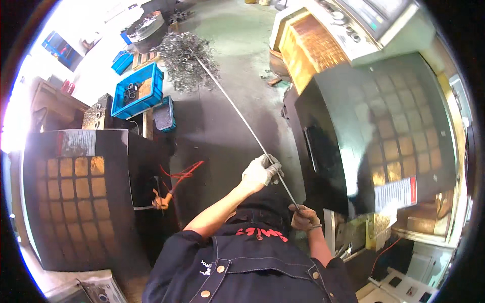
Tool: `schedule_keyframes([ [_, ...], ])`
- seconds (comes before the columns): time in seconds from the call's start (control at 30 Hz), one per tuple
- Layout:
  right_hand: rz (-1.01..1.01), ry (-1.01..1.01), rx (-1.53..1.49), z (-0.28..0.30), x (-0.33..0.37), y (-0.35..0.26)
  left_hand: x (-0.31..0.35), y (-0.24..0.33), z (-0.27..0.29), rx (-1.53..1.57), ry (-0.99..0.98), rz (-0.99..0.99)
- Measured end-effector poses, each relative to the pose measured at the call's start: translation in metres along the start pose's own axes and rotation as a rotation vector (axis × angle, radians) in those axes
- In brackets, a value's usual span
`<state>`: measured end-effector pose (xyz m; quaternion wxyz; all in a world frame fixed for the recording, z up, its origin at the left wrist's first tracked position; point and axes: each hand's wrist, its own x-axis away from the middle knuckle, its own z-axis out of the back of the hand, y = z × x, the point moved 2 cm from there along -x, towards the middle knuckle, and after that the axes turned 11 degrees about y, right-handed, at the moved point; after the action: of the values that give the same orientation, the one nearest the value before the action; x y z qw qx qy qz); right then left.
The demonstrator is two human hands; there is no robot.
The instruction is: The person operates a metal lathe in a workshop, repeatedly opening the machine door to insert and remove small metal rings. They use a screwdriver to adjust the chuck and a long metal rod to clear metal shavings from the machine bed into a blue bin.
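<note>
A long thin metal rod (235, 107) runs from in front of my body up to a tangled heap of metal shavings (188, 58) on the floor ahead. My left hand (260, 172), in a whitish glove, is closed round the rod partway along. Lower down, my right hand (304, 218), in a dirtier glove, grips the rod near its close end. The far tip of the rod reaches into the shavings, so its exact end is hidden.
Dark machine doors with gridded windows stand at left (76, 192) and right (389, 131). A blue crate (117, 107) with metal rings sits beyond the left machine, beside a smaller blue bin (164, 117). An orange-handled tool with red cord (161, 202) hangs at left. A control panel (348, 30) is upper right.
</note>
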<state>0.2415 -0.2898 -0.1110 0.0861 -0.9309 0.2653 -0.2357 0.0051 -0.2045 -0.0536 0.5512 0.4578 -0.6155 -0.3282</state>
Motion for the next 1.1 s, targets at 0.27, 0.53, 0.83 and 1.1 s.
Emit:
schedule_keyframes([
  [0.27, -0.104, -0.085, -0.048, -0.001, -0.182, -0.092, -0.179, 0.034, 0.077, 0.066, 0.113, 0.078],
  [0.53, -0.205, -0.036, 0.108, -0.031, -0.378, -0.199, -0.359, 0.072, 0.186, 0.011, 0.224, 0.081],
  [0.83, -0.413, 0.107, 0.37, -0.071, -0.582, -0.306, -0.525, 0.098, 0.314, 0.087, 0.488, 0.107],
  [1.1, -0.733, 0.009, 0.572, -0.11, -0.798, -0.364, -0.61, 0.11, 0.44, 0.641, 0.69, 0.086],
])
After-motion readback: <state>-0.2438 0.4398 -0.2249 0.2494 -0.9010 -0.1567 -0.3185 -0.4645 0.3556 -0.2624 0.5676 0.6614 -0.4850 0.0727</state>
